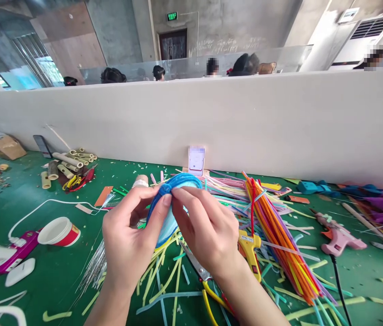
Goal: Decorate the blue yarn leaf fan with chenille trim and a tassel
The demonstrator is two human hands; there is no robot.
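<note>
My left hand (128, 237) and my right hand (205, 228) meet over the green table, both pinching a blue fuzzy pipe-cleaner loop (181, 181) at its top left. The loop curves round a pale blue piece (166, 228) held between my palms. Thumbs and forefingers are pressed together on the blue wire. Under my right wrist lie scissors (198, 267) with yellow handles. A yellow glue gun (249, 246) rests just right of my right hand.
A bundle of orange and coloured pipe cleaners (279, 231) fans out to the right, with a pink glue gun (339, 235) beyond. A red-and-white paper cup (58, 232), a power strip (11, 256) and bamboo tubes (69, 163) lie left. A white partition (245, 122) backs the table.
</note>
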